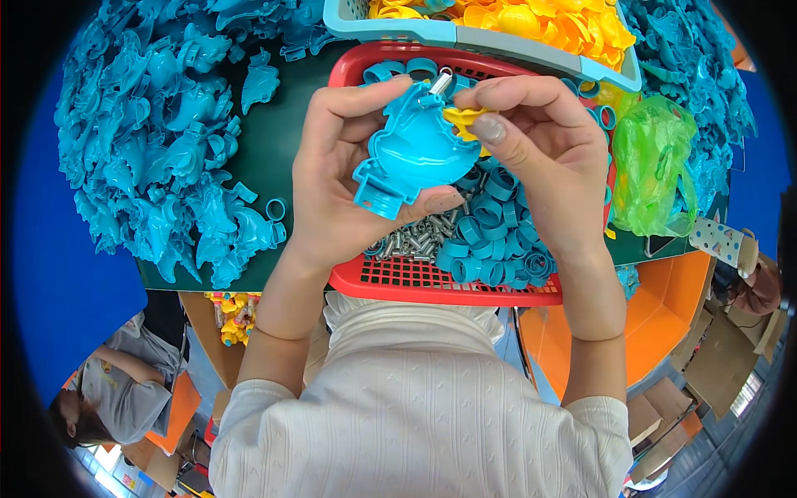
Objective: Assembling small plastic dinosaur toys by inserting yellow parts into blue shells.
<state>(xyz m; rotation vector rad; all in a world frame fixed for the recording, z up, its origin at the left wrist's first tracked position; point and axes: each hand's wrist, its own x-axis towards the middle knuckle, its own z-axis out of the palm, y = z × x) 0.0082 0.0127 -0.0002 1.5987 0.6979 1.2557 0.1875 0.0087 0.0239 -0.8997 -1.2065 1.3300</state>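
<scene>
My left hand (pixel 336 170) is closed around a blue plastic shell half (pixel 419 149), its hollow inside facing up. A small metal spring (pixel 441 83) sits at the shell's upper end, by a small blue peg. Between the thumb and fingers of my right hand (pixel 548 145) is a yellow plastic piece (pixel 466 124), its edge against the shell's right upper side. Fingers hide part of the yellow piece. Both hands are above a red basket (pixel 448 289), which holds blue rings (pixel 490 228) and a pile of small metal springs (pixel 411 241).
Blue shell pieces (pixel 158 141) are heaped at left, and more (pixel 697 75) at far right. A grey-blue basket (pixel 398 31) of yellow parts (pixel 515 21) stands behind. A green plastic bag (pixel 652 166) lies right. Orange-lined boxes (pixel 664 307) are below the table; another person (pixel 133 378) sits lower left.
</scene>
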